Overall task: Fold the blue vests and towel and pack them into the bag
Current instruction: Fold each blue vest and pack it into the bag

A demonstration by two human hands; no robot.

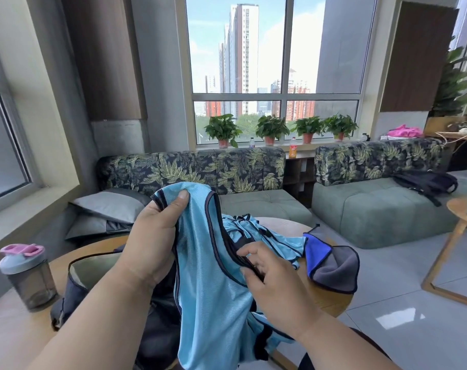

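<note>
1. My left hand [153,236] pinches the blue vest [208,284] at its top edge.
2. My right hand [269,279] pinches its dark trim lower down; the cloth hangs between and below both grips.

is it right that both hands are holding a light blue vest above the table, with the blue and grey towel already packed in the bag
Not quite. The head view shows the left hand and right hand holding the light blue vest above the table, but the blue and grey towel is not in the bag; it lies on the table to the right.
</note>
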